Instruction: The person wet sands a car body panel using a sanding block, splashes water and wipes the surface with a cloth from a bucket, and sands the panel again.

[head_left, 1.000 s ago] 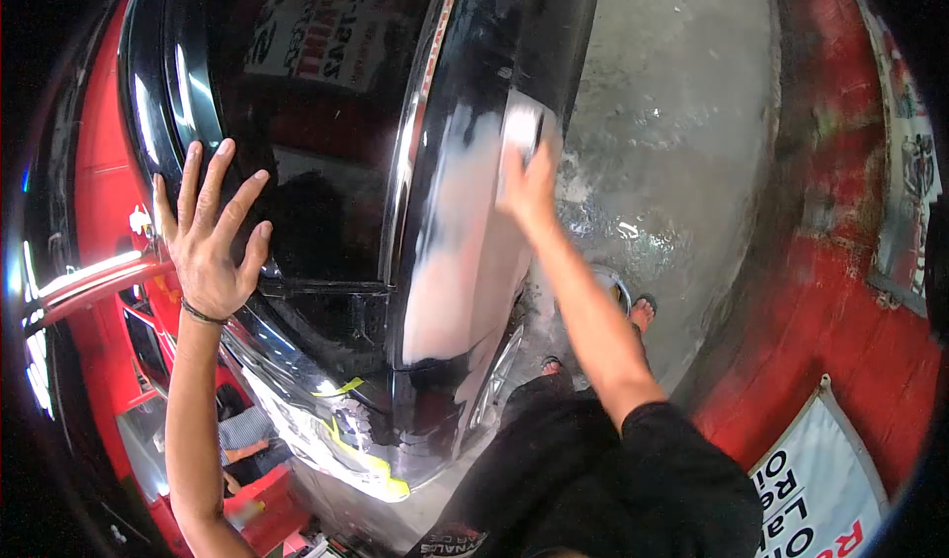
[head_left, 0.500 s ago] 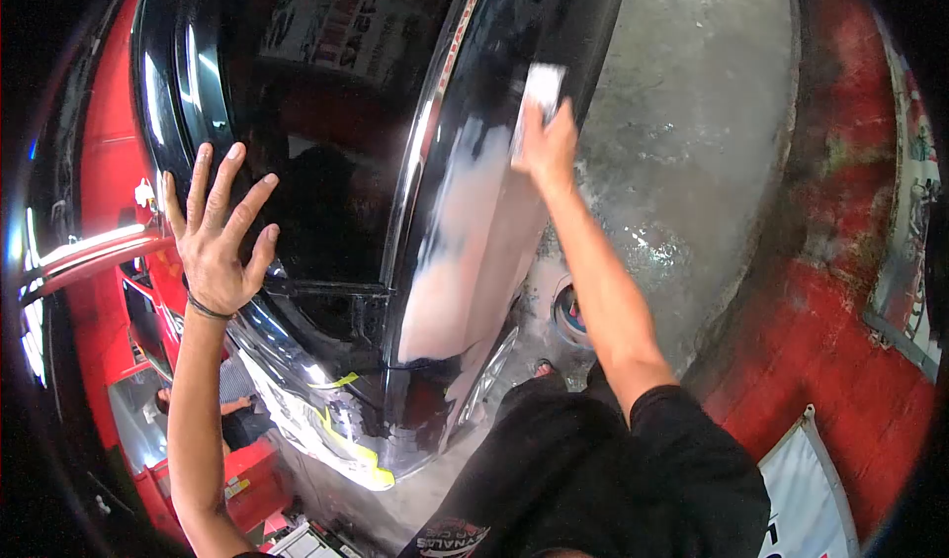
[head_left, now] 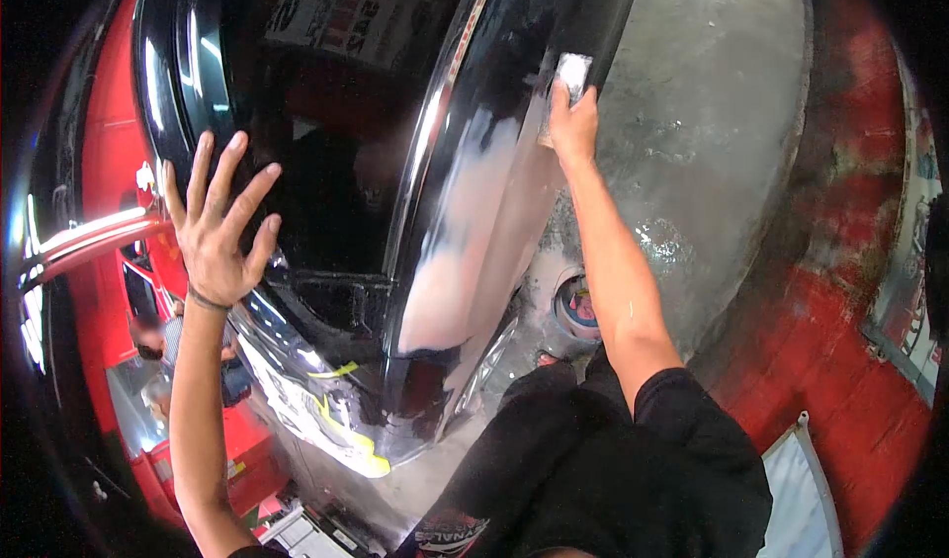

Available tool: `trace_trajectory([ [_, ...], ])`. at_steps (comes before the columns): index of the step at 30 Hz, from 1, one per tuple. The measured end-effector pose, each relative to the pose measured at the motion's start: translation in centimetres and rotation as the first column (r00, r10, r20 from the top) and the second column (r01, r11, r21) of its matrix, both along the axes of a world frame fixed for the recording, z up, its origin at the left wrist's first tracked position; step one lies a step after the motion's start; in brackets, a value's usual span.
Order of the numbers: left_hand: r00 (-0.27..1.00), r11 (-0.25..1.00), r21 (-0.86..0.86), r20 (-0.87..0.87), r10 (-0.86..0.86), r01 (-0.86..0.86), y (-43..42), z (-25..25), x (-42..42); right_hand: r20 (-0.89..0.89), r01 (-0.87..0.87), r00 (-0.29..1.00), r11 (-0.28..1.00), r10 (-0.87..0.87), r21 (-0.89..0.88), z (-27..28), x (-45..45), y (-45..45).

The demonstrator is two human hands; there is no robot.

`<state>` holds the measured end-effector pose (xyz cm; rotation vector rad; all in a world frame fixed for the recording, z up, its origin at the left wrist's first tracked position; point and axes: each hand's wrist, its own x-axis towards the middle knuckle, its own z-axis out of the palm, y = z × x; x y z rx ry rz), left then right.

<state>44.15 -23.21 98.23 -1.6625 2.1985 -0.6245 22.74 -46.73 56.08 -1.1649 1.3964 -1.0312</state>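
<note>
My right hand [head_left: 573, 131] grips a pale sanding block [head_left: 572, 76], whose top is dusted white. It rests against the outer side panel of a black car [head_left: 534, 24], near the panel's lower edge. Below it, a patch of pinkish-white filler [head_left: 460, 261] spreads over the same panel, with scuffed, dull paint around it. My left hand [head_left: 219, 252] lies with fingers spread on the car's dark glossy surface by the window glass [head_left: 326, 163]. A dark band circles that wrist.
A bucket [head_left: 576, 306] stands on the wet concrete floor [head_left: 692, 143] beside the car. Yellow tape [head_left: 371, 459] marks the car's near corner. A red-painted strip of floor [head_left: 791, 350] runs along the right. At left are a red vehicle [head_left: 109, 143] and people in the background.
My right hand and the sanding block have shifted right and slightly up along the panel. My left hand stays in place. The view has tilted a little, showing more of the bucket.
</note>
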Motion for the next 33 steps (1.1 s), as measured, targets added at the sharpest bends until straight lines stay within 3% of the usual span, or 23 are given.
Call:
trace_trajectory([
  [2, 1.000, 1.000, -0.005, 0.016, 0.013, -0.013, 0.0, 0.0, -0.2, 0.010, -0.034, 0.999, 0.994, 0.033, 0.108, -0.3, -0.1, 1.5],
  [5, 1.000, 1.000, -0.012, 0.017, -0.002, 0.002, 0.0, -0.1, -0.2, 0.119, 0.021, 0.993, 1.000, -0.024, 0.021, -0.6, 1.1, 10.7],
  [6, 1.000, 1.000, -0.011, 0.025, -0.004, 0.004, -0.1, -0.1, -0.3, 0.067, 0.079, 0.995, 0.995, -0.074, -0.062, -0.4, 1.3, 13.1],
  [8, 0.999, 1.000, -0.010, 0.032, 0.010, -0.009, 0.0, -0.3, -0.1, 0.186, -0.024, 0.982, 0.984, -0.010, 0.174, 1.9, 0.2, 13.3],
  [10, 1.000, 1.000, -0.006, 0.015, -0.004, 0.004, -0.2, -0.3, 0.0, 0.071, 0.030, 0.997, 1.000, -0.029, -0.006, -0.8, 0.5, 9.9],
  [11, 1.000, 1.000, -0.008, 0.011, -0.005, 0.006, -0.2, -0.3, 0.1, 0.104, 0.012, 0.994, 0.999, -0.015, 0.033, -1.8, 0.3, 8.1],
  [12, 1.000, 1.000, -0.010, 0.003, -0.004, 0.004, -0.1, -0.3, 0.1, 0.068, 0.053, 0.996, 0.998, -0.051, -0.035, -3.8, 0.6, 7.0],
  [14, 0.999, 0.999, 0.012, 0.009, 0.033, -0.033, 0.0, -0.1, 0.1, -0.021, 0.104, 0.994, 0.994, -0.103, 0.026, -7.0, 0.8, 5.0],
  [17, 1.000, 1.000, -0.009, 0.008, -0.001, 0.001, 0.1, -0.1, -0.1, 0.062, 0.010, 0.998, 0.984, -0.022, 0.180, -4.3, 0.0, 6.7],
  [18, 1.000, 1.000, -0.014, 0.003, -0.011, 0.011, 0.0, -0.2, 0.0, 0.113, 0.007, 0.993, 0.997, -0.016, 0.082, -3.2, 0.2, 9.4],
  [19, 1.000, 1.000, -0.015, 0.009, -0.003, 0.003, 0.0, -0.2, -0.2, 0.113, -0.054, 0.993, 0.982, 0.033, 0.181, -0.3, 0.0, 12.4],
  [20, 1.000, 1.000, -0.014, 0.019, 0.007, -0.007, 0.1, -0.2, -0.3, 0.053, 0.042, 0.998, 0.999, -0.043, 0.025, -0.5, 0.8, 16.1],
  [22, 1.000, 1.000, -0.012, 0.012, 0.021, -0.020, 0.1, -0.3, -0.3, 0.034, 0.030, 0.999, 0.998, -0.028, -0.053, -0.9, 0.6, 18.1],
  [25, 1.000, 1.000, -0.006, 0.014, -0.004, 0.004, -0.2, -0.4, 0.2, -0.042, 0.133, 0.990, 0.991, -0.134, -0.034, -7.6, 1.3, 11.8],
  [26, 1.000, 1.000, -0.006, 0.015, -0.006, 0.006, -0.3, -0.3, 0.3, -0.027, 0.071, 0.997, 0.984, -0.067, 0.164, -9.4, 0.4, 8.3],
  [27, 1.000, 1.000, -0.003, 0.010, 0.001, -0.001, -0.1, -0.4, 0.2, -0.126, 0.101, 0.989, 0.977, -0.078, 0.189, -12.0, 0.4, 6.0],
  [28, 1.000, 1.000, 0.009, 0.013, 0.011, -0.011, 0.3, -0.3, 0.1, 0.100, 0.059, 0.991, 0.966, -0.087, 0.251, -11.0, -0.5, 5.1],
  [30, 1.000, 1.000, 0.015, 0.021, 0.019, -0.019, 0.1, -0.3, 0.1, 0.038, -0.072, 0.997, 0.962, 0.065, 0.263, -8.3, -1.6, 6.1],
  [33, 1.000, 1.000, 0.002, 0.025, 0.002, -0.002, 0.0, -0.4, 0.0, 0.044, -0.006, 0.999, 0.996, 0.003, 0.086, -3.6, 0.3, 15.8],
])
